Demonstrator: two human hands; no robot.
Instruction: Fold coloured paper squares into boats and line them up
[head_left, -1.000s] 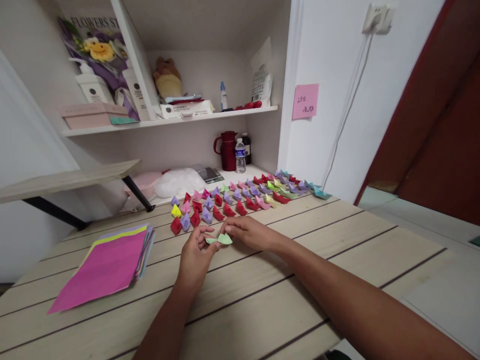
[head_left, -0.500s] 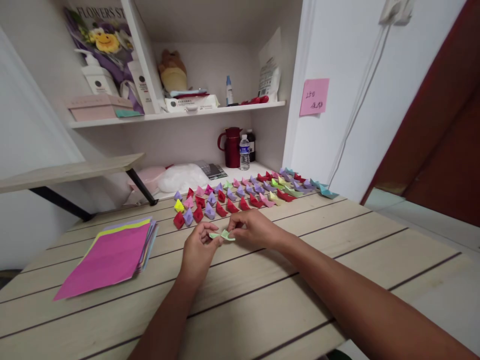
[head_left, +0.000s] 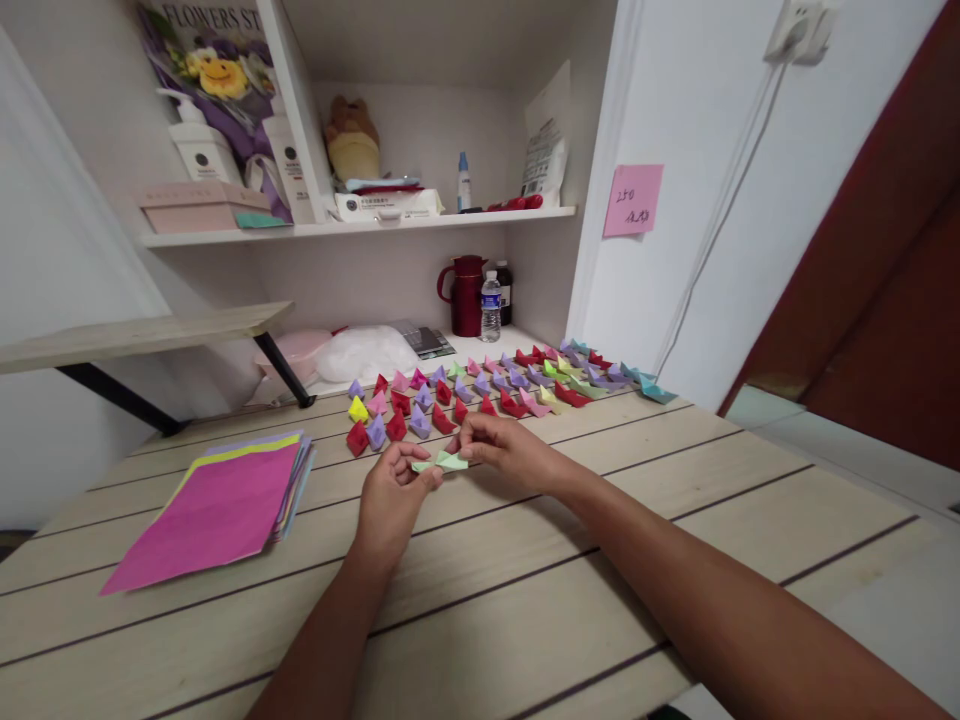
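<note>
A small light green folded paper piece (head_left: 442, 462) is pinched at both ends just above the wooden table (head_left: 525, 560). My left hand (head_left: 391, 498) grips its left end with closed fingers, and my right hand (head_left: 502, 450) grips its right end. Right behind my hands stand rows of several small folded paper boats (head_left: 480, 392) in red, purple, pink, yellow and green, running toward the back right.
A stack of coloured paper sheets (head_left: 217, 505), pink on top, lies at the left. Behind the table a white shelf niche holds a red jug (head_left: 465, 295), a water bottle (head_left: 490, 308) and a plastic bag (head_left: 364, 352). A pink sticky note (head_left: 633, 200) hangs on the wall.
Both hands with the green paper have shifted slightly up and away from me; the view has tilted a little. The grip on the paper stays the same.
</note>
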